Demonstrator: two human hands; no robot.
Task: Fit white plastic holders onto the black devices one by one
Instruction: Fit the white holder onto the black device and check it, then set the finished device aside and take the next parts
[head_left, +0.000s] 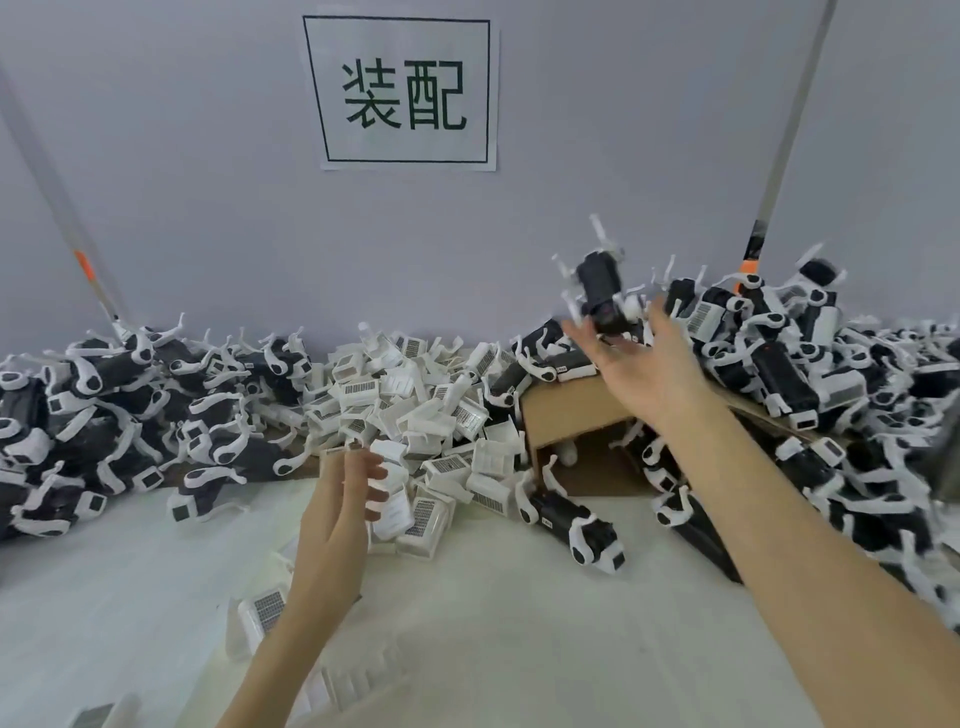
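Observation:
A heap of white plastic holders (415, 405) lies against the wall in the middle. My left hand (337, 514) reaches into its front edge, and its fingers curl on one white holder (396, 512). My right hand (644, 364) is raised to the right with palm up and fingers spread. A black device with a white holder fitted (602, 291) is blurred in the air right at its fingertips; I cannot tell whether they still touch. Piles of fitted black devices lie on the left (104, 415) and on the right (805, 374).
An open cardboard box (576, 415) lies on its side under the right pile. A fitted device (571, 525) lies alone in front of it. Loose white holders (260, 618) sit near my left forearm. A paper sign (405, 93) hangs on the grey wall.

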